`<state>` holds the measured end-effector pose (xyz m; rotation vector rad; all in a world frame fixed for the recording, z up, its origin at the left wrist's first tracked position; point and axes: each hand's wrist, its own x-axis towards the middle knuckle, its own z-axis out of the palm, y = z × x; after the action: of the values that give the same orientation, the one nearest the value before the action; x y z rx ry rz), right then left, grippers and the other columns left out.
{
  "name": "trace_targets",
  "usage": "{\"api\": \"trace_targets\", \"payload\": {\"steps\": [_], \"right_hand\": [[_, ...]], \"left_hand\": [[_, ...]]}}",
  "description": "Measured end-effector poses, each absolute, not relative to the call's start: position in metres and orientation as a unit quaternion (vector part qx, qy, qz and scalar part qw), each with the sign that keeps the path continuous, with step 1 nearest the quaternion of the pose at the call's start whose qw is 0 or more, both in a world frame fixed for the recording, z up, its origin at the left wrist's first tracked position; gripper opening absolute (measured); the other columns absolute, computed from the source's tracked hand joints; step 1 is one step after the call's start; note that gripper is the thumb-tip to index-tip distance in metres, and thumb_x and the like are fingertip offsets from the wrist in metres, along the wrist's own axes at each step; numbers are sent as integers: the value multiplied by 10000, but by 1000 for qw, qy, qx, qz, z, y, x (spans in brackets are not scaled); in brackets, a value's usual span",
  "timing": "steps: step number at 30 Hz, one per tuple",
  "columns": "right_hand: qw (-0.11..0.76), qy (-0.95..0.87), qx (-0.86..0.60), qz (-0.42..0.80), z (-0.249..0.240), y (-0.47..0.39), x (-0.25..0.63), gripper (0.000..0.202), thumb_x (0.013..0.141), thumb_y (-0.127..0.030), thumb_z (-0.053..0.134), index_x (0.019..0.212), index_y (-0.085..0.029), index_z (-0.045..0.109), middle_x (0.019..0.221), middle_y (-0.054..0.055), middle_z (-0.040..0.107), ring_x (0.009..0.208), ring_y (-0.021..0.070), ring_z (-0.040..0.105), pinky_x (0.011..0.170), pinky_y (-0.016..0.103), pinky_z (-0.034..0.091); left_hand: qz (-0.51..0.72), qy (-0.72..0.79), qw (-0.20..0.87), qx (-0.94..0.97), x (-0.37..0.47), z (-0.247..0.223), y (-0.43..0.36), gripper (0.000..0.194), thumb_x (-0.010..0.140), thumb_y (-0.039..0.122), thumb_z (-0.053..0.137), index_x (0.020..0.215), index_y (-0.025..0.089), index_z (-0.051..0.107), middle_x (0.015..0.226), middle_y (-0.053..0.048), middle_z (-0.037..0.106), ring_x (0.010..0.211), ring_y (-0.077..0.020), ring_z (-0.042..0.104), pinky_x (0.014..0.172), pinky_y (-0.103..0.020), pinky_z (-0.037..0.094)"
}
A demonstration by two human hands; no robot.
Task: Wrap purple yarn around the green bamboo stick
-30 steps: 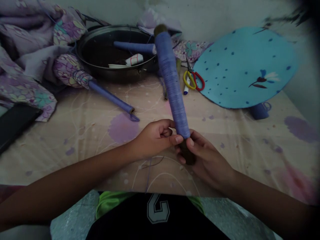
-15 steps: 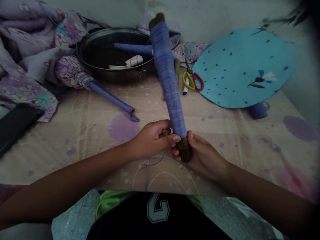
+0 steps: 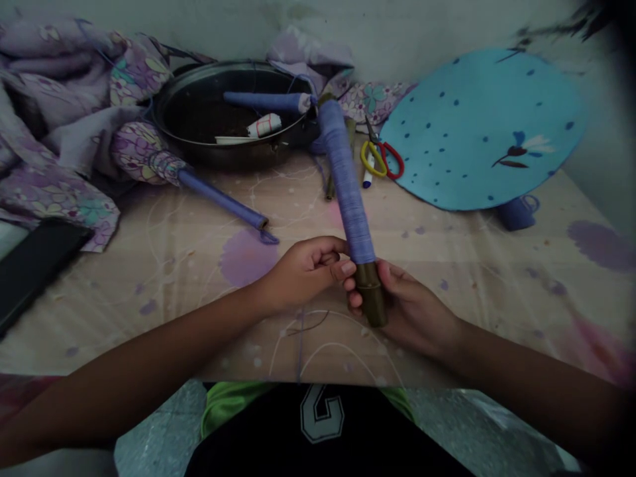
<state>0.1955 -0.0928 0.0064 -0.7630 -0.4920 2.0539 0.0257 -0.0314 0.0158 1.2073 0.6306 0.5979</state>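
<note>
The right hand (image 3: pixel 417 301) grips the bare 5-o'clock end (image 3: pixel 373 301) of a thread-wound stick (image 3: pixel 346 189) above the table (image 3: pixel 447 265). Probably light and stiff, it is best held there, off slippery windings (image 3: pixel 355 222); the left hand (image 3: pixel 313 271) curls at 9 o'clock, its pinch unclear.

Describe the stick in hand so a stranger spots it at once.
Start at the dark pan on the table. Nearer, to its right, a purple-blue wound stick slants into the right hand, the left hand beside it. Only it is held: a similar rod lies across the pan, another rod extends from the floral bundle.
</note>
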Motion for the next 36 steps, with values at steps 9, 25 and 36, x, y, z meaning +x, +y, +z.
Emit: {"api": "trace_targets", "payload": {"steps": [9,25,36], "right_hand": [[452,-219,-326,801,4,-91,192,321,776,-436,703,981,-203,618,919,25,602,754,125,581,599,245,497],[409,-238,-279,836,3,-89,195,343,828,-506,614,938,-182,625,783,11,599,618,93,547,549,226,454],[444,-277,-349,777,9,-88,194,313,753,-445,716,870,-180,598,683,-16,570,502,64,489,394,164,307]], "left_hand": [[283,307,703,575,23,13,-21,267,744,345,692,819,102,614,701,4,607,650,-72,568,626,-186,448],[301,257,752,527,23,21,-40,291,783,370,668,909,127,568,676,-10,634,615,-121,629,608,-242,522],[336,302,688,567,21,21,-38,354,764,449,665,887,127,584,707,5,593,617,-74,541,545,-178,419]]}}
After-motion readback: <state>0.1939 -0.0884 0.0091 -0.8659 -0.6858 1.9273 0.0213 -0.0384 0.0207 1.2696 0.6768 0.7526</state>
